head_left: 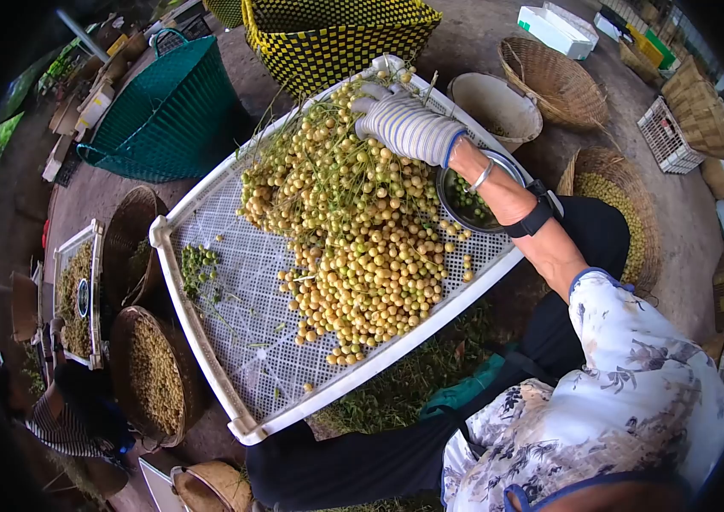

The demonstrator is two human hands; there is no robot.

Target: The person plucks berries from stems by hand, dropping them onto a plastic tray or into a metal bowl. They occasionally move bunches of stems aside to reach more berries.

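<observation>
My right hand (pixel 383 111), in a grey-and-white striped glove, reaches into the top of a heap of small round yellow-brown fruit (pixel 370 247). Its fingers are bent around thin green stems and partly hidden among them. The fruit lies on a white perforated tray (pixel 242 320); much of the upper heap is still on stems, while loose fruit spreads towards the lower edge. A few small green fruits (pixel 198 263) lie apart on the tray's left side. Beneath my right forearm, a metal bowl (pixel 471 203) holds green fruit. My left hand is out of view.
A green basket (pixel 165 111) and a yellow-and-black basket (pixel 336 47) stand beyond the tray. Wicker baskets (pixel 554 81) and a pale bucket (pixel 498 107) are at the right. Another person (pixel 63 418) sits at lower left beside a fruit-filled basket (pixel 153 375).
</observation>
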